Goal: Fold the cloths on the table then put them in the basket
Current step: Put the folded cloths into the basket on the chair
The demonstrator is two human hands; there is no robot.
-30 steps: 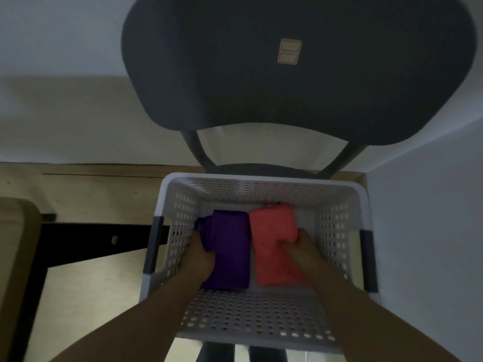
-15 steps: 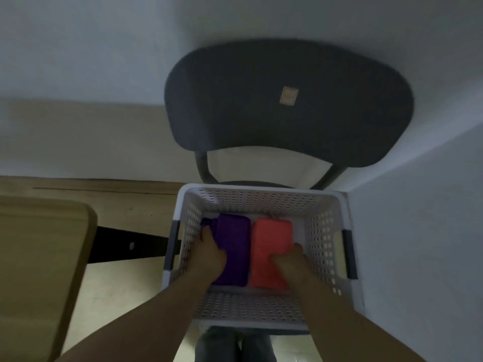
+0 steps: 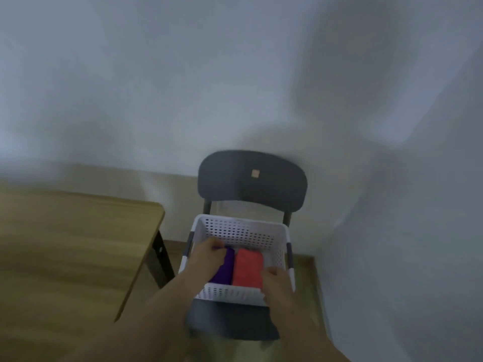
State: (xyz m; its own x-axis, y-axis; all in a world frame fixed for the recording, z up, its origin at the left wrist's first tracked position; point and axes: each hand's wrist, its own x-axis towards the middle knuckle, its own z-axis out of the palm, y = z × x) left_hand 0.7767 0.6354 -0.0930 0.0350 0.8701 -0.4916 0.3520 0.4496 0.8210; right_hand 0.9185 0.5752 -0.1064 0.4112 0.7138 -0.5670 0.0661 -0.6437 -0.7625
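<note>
A white perforated basket (image 3: 236, 293) stands on the seat of a dark grey chair (image 3: 252, 184). Two folded cloths lie side by side in it, a purple cloth (image 3: 224, 269) on the left and a red cloth (image 3: 247, 267) on the right. My left hand (image 3: 207, 257) lies over the purple cloth's left part, with its fingers curled at the far edge. My right hand (image 3: 277, 282) hovers at the basket's near right corner and covers the red cloth's near corner. Blur hides how its fingers lie.
A wooden table (image 3: 68, 246) with a black leg (image 3: 159, 259) fills the left side, close to the basket. Pale walls meet in a corner behind and to the right of the chair. Wooden floor shows around the chair.
The view has pulled back and up, so the basket looks smaller and the table comes into sight. My right hand has drawn back from the red cloth toward the basket's near right corner.
</note>
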